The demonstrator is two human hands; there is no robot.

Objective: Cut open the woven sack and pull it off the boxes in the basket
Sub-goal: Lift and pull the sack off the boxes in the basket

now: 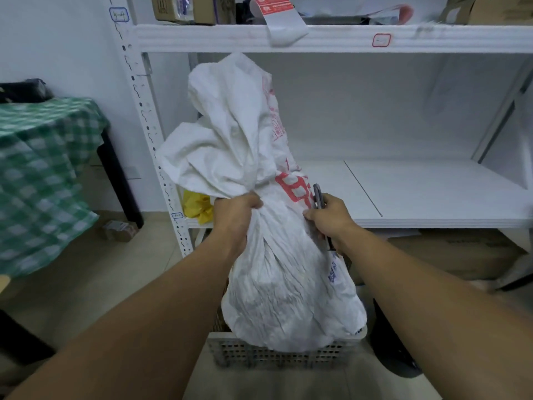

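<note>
Woven sack (259, 174): upright in the basket (259, 355), we judge it soft, crinkly, bottom-heavy with boxes | left hand (235, 217): fingers (253, 202) clenched round the gathered neck, our best hold | right hand (330, 216): fingers grasping scissors (318, 196) beside that neck

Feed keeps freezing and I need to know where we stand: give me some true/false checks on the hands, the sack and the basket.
1. The left hand grips the sack at its gathered neck. True.
2. The right hand is empty. False: it holds scissors beside the neck.
3. The sack sits in the white basket. True.
4. The sack lies flat on the floor. False: it stands upright in the basket.
5. The tablecloth at left is red. False: it is green checked.
</note>
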